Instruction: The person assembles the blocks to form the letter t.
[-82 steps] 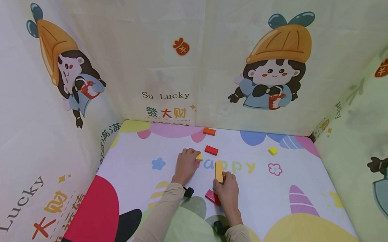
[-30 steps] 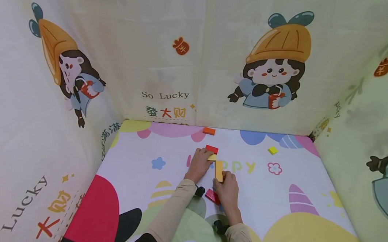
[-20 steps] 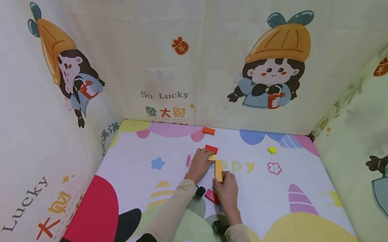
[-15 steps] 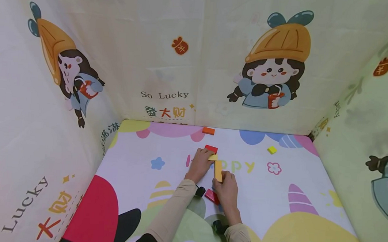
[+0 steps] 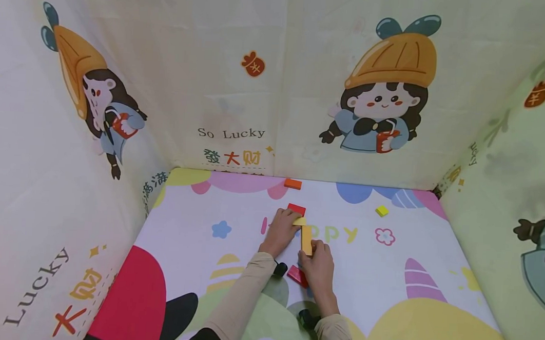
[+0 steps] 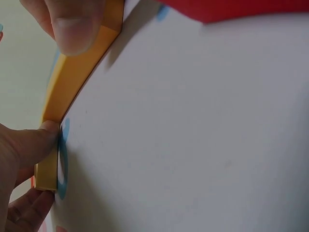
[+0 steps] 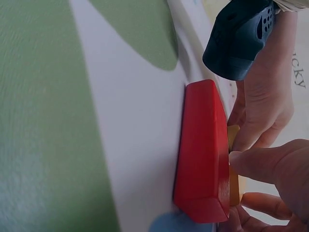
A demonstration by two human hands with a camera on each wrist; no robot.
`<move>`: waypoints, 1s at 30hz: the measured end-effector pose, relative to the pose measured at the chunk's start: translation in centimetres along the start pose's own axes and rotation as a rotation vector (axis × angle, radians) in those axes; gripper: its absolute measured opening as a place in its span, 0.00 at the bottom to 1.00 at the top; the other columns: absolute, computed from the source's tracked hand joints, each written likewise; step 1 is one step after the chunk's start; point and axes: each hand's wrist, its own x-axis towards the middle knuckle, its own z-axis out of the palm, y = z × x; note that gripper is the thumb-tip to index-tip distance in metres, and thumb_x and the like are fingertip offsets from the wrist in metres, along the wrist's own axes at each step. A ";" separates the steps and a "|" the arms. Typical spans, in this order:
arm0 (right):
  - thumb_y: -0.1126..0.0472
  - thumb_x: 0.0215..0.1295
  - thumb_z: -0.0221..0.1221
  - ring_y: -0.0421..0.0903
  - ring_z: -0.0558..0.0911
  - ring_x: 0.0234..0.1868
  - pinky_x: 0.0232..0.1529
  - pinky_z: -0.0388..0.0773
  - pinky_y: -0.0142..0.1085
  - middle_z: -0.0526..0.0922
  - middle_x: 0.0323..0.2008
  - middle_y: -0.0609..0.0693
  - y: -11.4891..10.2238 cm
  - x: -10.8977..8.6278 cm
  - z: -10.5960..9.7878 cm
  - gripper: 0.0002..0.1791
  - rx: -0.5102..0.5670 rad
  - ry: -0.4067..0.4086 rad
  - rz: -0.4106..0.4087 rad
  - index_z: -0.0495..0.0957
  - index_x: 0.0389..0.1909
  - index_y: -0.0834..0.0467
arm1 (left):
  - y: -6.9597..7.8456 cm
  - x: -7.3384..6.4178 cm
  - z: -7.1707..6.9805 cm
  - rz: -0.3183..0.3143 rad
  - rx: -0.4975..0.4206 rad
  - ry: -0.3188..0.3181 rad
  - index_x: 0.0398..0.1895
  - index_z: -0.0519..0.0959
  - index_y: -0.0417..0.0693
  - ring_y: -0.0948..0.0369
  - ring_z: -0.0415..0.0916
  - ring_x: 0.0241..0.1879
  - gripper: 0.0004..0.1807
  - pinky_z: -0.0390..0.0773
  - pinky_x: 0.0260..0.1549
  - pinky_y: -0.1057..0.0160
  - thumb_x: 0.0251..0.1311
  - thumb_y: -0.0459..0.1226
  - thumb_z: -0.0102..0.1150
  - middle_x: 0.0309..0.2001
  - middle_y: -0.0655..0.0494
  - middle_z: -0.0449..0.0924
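My left hand (image 5: 280, 232) pinches a small yellow block (image 5: 299, 221) between thumb and fingers. My right hand (image 5: 319, 265) pinches a longer orange-yellow block (image 5: 306, 239), which lies pointing away from me. In the left wrist view the small yellow block (image 6: 47, 169) meets the end of the longer block (image 6: 75, 79) at a slight angle, both on the white surface. A red block (image 5: 298, 276) lies just nearer than my right hand; in the right wrist view this red block (image 7: 200, 154) hides much of the yellow blocks.
Beyond my left fingers lies another red block (image 5: 296, 209). An orange block (image 5: 293, 184) rests near the back wall, and a small yellow block (image 5: 382, 210) sits farther right. Printed cloth walls (image 5: 300, 89) enclose the printed white mat (image 5: 355, 267) at the back and sides.
My left hand has moved right, bringing the small yellow block against the far end of the longer block. Over the last second both hands have stayed almost still.
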 end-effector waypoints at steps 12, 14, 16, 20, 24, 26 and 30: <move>0.56 0.63 0.71 0.51 0.79 0.43 0.50 0.81 0.48 0.80 0.49 0.60 0.0 -0.1 -0.1 0.27 0.001 0.006 -0.013 0.77 0.58 0.65 | -0.3 0.0 0.3 0.007 0.005 0.006 0.63 0.82 0.55 0.56 0.72 0.60 0.19 0.78 0.64 0.59 0.71 0.43 0.65 0.61 0.56 0.81; 0.56 0.63 0.71 0.51 0.79 0.43 0.50 0.81 0.48 0.80 0.48 0.60 0.0 -0.1 -0.1 0.27 0.001 0.006 -0.017 0.77 0.58 0.65 | -0.3 0.0 0.4 0.008 0.005 0.007 0.63 0.82 0.55 0.56 0.71 0.61 0.19 0.78 0.64 0.59 0.71 0.43 0.65 0.61 0.57 0.81; 0.56 0.63 0.71 0.51 0.79 0.43 0.50 0.81 0.48 0.80 0.48 0.60 0.0 -0.1 -0.1 0.27 0.001 0.007 -0.021 0.77 0.58 0.65 | -0.3 0.0 0.5 0.009 0.007 0.008 0.64 0.82 0.56 0.56 0.71 0.61 0.20 0.78 0.64 0.60 0.71 0.43 0.65 0.61 0.57 0.81; 0.56 0.62 0.71 0.51 0.79 0.43 0.50 0.81 0.48 0.80 0.48 0.60 0.0 -0.2 0.0 0.27 0.002 0.012 -0.025 0.77 0.58 0.65 | -0.3 0.1 0.6 0.009 0.013 0.006 0.64 0.81 0.56 0.56 0.71 0.61 0.20 0.78 0.64 0.60 0.71 0.43 0.65 0.61 0.57 0.81; 0.56 0.62 0.71 0.51 0.79 0.43 0.50 0.82 0.48 0.80 0.48 0.60 0.0 -0.2 -0.1 0.27 0.003 0.012 -0.025 0.77 0.58 0.65 | -0.3 0.0 0.5 0.000 0.015 -0.007 0.65 0.81 0.56 0.56 0.70 0.62 0.21 0.78 0.65 0.60 0.71 0.43 0.65 0.63 0.57 0.80; 0.56 0.62 0.71 0.51 0.79 0.44 0.51 0.82 0.48 0.80 0.48 0.60 0.0 -0.2 -0.1 0.27 0.006 0.011 -0.024 0.77 0.58 0.65 | -0.3 -0.1 0.5 -0.003 0.019 -0.015 0.66 0.80 0.56 0.56 0.70 0.63 0.22 0.77 0.65 0.60 0.70 0.44 0.65 0.63 0.57 0.80; 0.57 0.63 0.71 0.52 0.79 0.45 0.52 0.82 0.49 0.80 0.49 0.61 0.1 -0.2 -0.1 0.27 0.020 0.002 -0.019 0.76 0.59 0.65 | -0.4 -0.2 0.4 0.004 0.012 -0.021 0.67 0.79 0.56 0.56 0.70 0.64 0.23 0.77 0.66 0.59 0.70 0.45 0.65 0.64 0.56 0.79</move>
